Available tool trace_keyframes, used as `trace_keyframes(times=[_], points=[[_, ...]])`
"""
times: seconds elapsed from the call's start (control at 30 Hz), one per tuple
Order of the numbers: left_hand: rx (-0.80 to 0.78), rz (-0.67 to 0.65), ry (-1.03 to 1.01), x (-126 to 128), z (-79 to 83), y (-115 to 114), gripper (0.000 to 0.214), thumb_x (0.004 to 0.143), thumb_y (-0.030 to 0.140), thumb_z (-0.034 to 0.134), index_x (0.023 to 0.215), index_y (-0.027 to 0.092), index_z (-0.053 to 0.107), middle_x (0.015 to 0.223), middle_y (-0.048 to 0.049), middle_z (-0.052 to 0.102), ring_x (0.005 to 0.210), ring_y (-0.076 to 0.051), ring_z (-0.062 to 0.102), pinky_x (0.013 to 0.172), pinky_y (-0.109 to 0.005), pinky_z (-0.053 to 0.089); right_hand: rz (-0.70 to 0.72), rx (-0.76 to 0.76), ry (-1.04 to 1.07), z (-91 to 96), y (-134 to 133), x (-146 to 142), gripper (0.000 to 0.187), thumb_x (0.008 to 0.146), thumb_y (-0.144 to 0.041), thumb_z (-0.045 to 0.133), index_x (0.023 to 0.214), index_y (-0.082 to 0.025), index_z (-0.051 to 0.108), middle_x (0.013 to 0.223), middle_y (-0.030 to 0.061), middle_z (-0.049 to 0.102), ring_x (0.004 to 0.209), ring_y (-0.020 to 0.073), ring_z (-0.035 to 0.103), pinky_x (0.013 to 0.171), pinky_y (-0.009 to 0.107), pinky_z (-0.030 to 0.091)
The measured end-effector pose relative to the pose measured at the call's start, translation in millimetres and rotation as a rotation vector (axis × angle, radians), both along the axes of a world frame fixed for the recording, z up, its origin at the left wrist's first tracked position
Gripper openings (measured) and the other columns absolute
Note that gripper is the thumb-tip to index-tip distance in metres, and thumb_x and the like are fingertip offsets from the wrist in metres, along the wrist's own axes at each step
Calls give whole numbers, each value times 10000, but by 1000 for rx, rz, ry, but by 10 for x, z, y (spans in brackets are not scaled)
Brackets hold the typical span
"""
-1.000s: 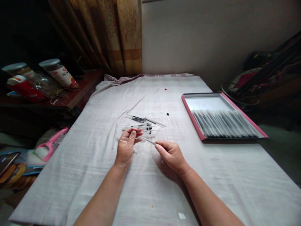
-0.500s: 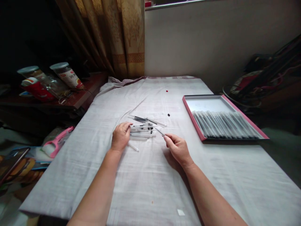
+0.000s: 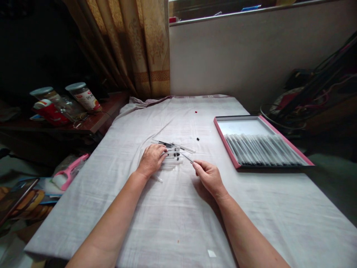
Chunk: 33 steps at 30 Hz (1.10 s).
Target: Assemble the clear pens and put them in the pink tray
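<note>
Left hand [image 3: 152, 159]: at pen-part pile [image 3: 175, 154], mid-frame; can't tell grip
Right hand [image 3: 208, 175]: pinches slim refill [image 3: 187, 158]
Pile: likely picking step; calls for isolating one part

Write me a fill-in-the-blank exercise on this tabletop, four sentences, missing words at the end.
1. The left hand, its ____ facing up, is over loose clear pen barrels.
2. The open box lies to the ____ of the right hand, which pinches a slim pen part.
3. The two long side walls of the open box are ____ in colour.
4. The small piece lying farthest back on the tablecloth is ____ in colour.

Missing words: back; right; pink; red.
</note>
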<state>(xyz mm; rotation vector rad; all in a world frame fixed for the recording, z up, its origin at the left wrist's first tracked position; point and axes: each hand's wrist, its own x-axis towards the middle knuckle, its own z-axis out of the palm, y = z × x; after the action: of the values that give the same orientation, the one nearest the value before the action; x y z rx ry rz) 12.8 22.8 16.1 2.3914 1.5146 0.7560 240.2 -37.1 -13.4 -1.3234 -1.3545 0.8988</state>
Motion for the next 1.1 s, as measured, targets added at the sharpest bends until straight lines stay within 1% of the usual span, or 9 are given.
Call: trace_keyframes(times=[0.07, 0.17, 0.3, 0.43, 0.53, 0.6, 0.73, 0.93, 1.1], points=[[-69, 6, -236, 56, -8, -96, 168, 863, 291, 549, 975, 220, 653, 961, -58, 689, 933, -210, 611, 884, -352, 457, 47, 5, -9, 9, -17, -6, 291, 797, -396, 586, 805, -146, 735, 543, 8, 608, 497, 137, 545, 509, 250, 458], [-333, 10, -619, 150, -57, -271, 261, 885, 400, 512, 998, 193, 623, 773, -18, 646, 662, -138, 593, 644, -247, 482, 128, 13, -30, 17, -50, -25, 285, 813, -381, 581, 821, -149, 746, 607, 26, 651, 539, 144, 574, 523, 248, 459], [-520, 49, -853, 228, -111, -416, 379, 813, 507, 595, 960, 162, 645, 595, 35, 527, 509, -91, 480, 488, -189, 401, 179, 17, -59, 8, -76, -60, 287, 828, -363, 571, 872, -149, 758, 663, 38, 691, 586, 157, 612, 546, 251, 473], [-604, 75, -879, 235, -109, -439, 420, 765, 526, 646, 952, 150, 657, 577, 40, 519, 463, -71, 432, 446, -180, 347, 199, 21, -106, -9, -76, -72, 284, 838, -345, 559, 865, -148, 761, 687, 41, 713, 622, 168, 638, 589, 257, 489], [-613, 61, -842, 226, -85, -446, 371, 774, 494, 646, 926, 156, 662, 566, 46, 507, 449, -65, 403, 434, -179, 316, 234, 10, -121, 7, -68, -28, 270, 841, -338, 558, 871, -165, 764, 747, 42, 738, 684, 185, 663, 640, 268, 503], [-601, 5, -787, 227, -67, -463, 307, 784, 450, 643, 887, 162, 673, 566, 44, 509, 478, -72, 420, 457, -180, 334, 296, -23, -136, 39, -61, 29, 258, 840, -332, 563, 869, -175, 765, 767, 34, 744, 703, 187, 665, 657, 268, 503], [-601, -102, -674, 262, -68, -506, 223, 788, 382, 645, 836, 170, 697, 602, 22, 568, 535, -91, 483, 515, -190, 391, 444, -123, -155, 114, -47, 136, 261, 842, -327, 551, 814, -175, 761, 679, 5, 708, 625, 153, 618, 579, 233, 464], [-668, -78, -747, 304, -159, -549, 272, 798, 408, 639, 884, 157, 700, 698, -30, 667, 529, -101, 561, 527, -207, 442, 429, -75, -182, 116, -43, 128, 263, 837, -334, 566, 767, -163, 753, 661, 12, 691, 616, 145, 597, 580, 231, 440], [-693, -71, -743, 294, -156, -562, 241, 788, 378, 653, 868, 159, 717, 687, -38, 690, 523, -107, 584, 528, -211, 465, 442, -62, -248, 97, -42, 109, 252, 846, -289, 554, 750, -157, 746, 628, 3, 674, 577, 127, 578, 551, 218, 406]])
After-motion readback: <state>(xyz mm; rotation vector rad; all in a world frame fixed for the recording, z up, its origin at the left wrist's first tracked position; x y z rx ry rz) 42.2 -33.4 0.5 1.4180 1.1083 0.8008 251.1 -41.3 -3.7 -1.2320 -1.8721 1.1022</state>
